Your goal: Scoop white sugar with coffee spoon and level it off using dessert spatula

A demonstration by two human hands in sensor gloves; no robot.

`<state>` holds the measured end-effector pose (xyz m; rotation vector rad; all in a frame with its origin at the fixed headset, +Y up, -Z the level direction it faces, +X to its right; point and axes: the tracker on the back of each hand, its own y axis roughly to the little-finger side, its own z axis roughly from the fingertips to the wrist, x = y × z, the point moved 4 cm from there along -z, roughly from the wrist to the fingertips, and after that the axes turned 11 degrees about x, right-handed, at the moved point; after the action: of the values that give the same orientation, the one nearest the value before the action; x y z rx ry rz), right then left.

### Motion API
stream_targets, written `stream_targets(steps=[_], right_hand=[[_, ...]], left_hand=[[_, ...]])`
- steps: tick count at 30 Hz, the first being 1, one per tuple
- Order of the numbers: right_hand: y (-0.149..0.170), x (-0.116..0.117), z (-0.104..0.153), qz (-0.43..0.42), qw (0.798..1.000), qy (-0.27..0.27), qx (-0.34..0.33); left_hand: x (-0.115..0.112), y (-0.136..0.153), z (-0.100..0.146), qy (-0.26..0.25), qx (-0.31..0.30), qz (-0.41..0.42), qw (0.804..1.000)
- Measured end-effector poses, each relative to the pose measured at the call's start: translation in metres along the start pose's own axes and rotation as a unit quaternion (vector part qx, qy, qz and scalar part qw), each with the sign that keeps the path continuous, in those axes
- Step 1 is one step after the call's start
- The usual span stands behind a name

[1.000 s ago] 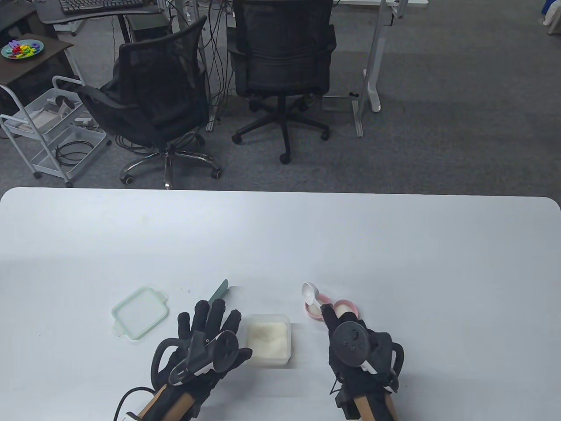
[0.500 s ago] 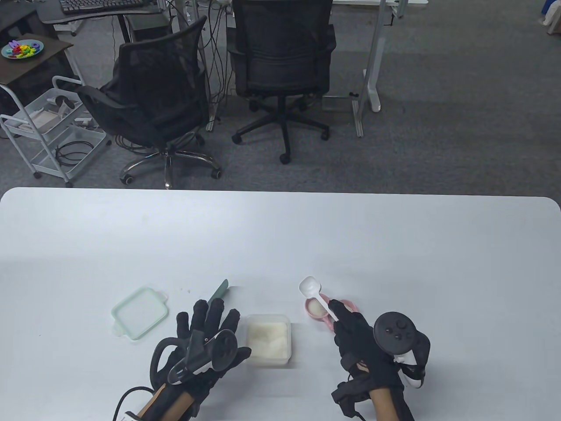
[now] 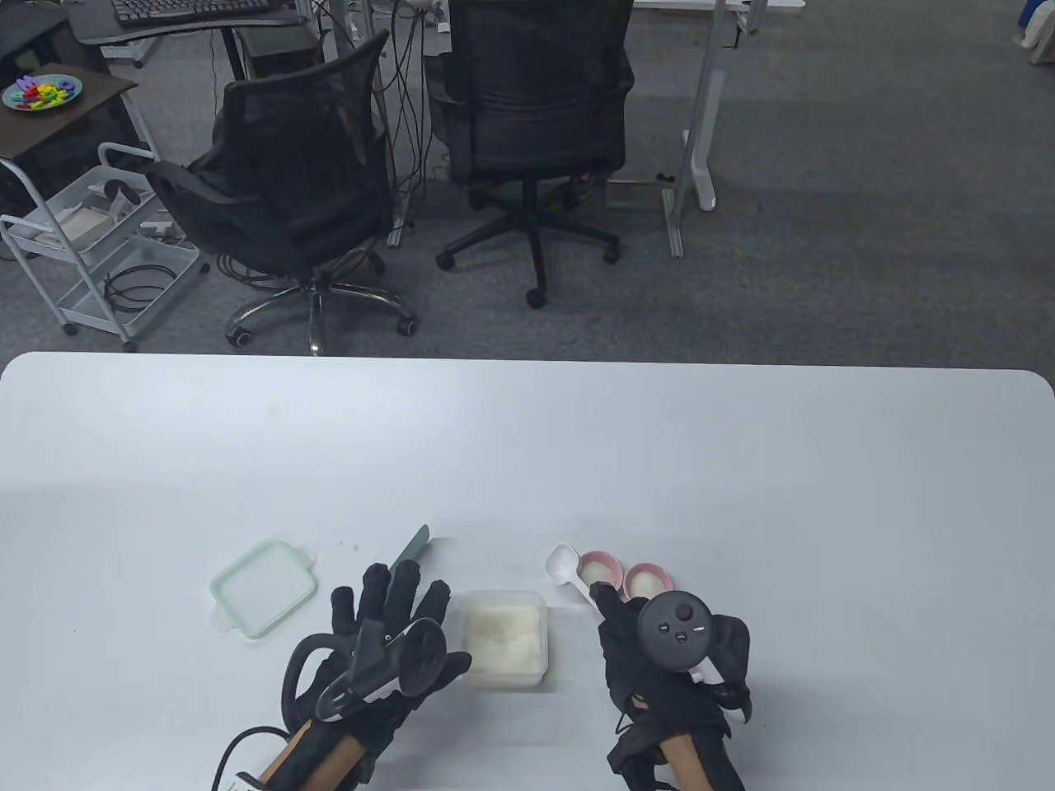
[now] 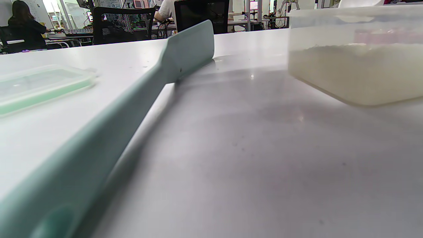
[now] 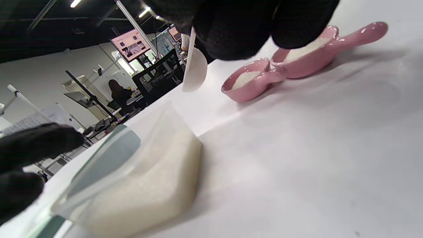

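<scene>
A clear tub of white sugar [image 3: 504,636] stands between my hands; it shows in the left wrist view [image 4: 357,71] and the right wrist view [image 5: 145,185]. My right hand [image 3: 651,651] holds a white coffee spoon [image 3: 567,568] by its handle, with the bowl just left of two pink spoon-shaped dishes [image 3: 622,575] that hold sugar. The spoon bowl shows in the right wrist view [image 5: 195,71], as do the dishes [image 5: 281,66]. My left hand [image 3: 387,626] lies flat over the handle of the mint dessert spatula [image 3: 412,545], whose blade sticks out beyond the fingers. The spatula lies on the table in the left wrist view [image 4: 142,96].
A mint-rimmed tub lid [image 3: 264,587] lies left of my left hand. The white table [image 3: 659,461] stretches far beyond the objects. Office chairs [image 3: 527,107] and a cart stand on the floor behind it.
My right hand has swung the white spoon from above the pink dishes to their left, towards the sugar tub, and has turned over. My left hand has not moved.
</scene>
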<state>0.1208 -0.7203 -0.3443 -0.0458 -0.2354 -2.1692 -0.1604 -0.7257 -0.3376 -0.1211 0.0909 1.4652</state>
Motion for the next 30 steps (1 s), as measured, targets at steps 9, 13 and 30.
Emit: stream_targets(steps=[9, 13, 30], right_hand=[[0.000, 0.015, -0.005, 0.033, 0.999, -0.015, 0.009], [-0.003, 0.023, -0.005, 0.087, 0.996, -0.017, 0.012], [-0.020, 0.049, 0.001, 0.291, 0.956, -0.017, -0.003]], left_hand=[[-0.001, 0.000, 0.000, 0.004, 0.001, -0.002, 1.000], [-0.001, 0.000, 0.000, 0.005, 0.000, -0.003, 1.000], [-0.002, -0.001, -0.001, 0.008, 0.002, -0.006, 1.000]])
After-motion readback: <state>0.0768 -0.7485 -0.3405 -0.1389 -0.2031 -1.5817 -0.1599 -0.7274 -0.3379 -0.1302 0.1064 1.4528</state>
